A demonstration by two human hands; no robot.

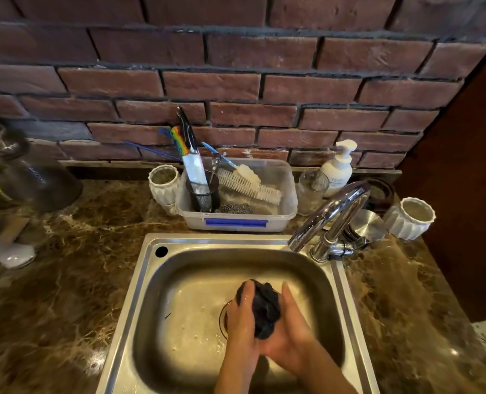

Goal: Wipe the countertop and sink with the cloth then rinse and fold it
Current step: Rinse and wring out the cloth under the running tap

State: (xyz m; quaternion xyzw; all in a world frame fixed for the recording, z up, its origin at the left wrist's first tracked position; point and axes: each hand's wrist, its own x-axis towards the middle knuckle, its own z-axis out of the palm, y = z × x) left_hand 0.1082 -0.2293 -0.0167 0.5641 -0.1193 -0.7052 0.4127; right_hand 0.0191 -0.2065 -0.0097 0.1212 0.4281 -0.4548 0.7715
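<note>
**Operator:** State the location of the cloth and the condition of each grip.

**Technician:** The cloth (265, 308) is a dark, bunched wad held over the basin of the sink (148, 280), just above the drain. The left hand (243, 314) wraps its fingers round the wad's left side. The right hand (288, 325) cups the right side and underside. Both grips are narrow and closed on the cloth. No water is visible leaving the tap (329, 211), whose spout ends above the basin's rear right corner.

**Operator:** Expected handling properties?

**Technician:** Judged from its crumpled shape and the wet sheen on the fingers, the cloth is soft, limp and probably waterlogged. Expect it to be heavier than when dry, to sag wherever unsupported, and to drip. It is not fragile and should tolerate firm squeezing or twisting.

**Operator:** Recommended hold for folding?

**Technician:** The wad offers no usable edge at present. Wring it first over the basin. Then locate two adjacent corners, pinch one in each hand, and let the cloth hang open. A corner pinch gives control; a hold in the middle only bunches it again.

**Operator:** Hazards?

**Technician:** Wet fabric may slip from wet fingers. Keep it over the basin so that drips do not reach the marbled tabletop (65, 294), which looks already wiped.
</note>
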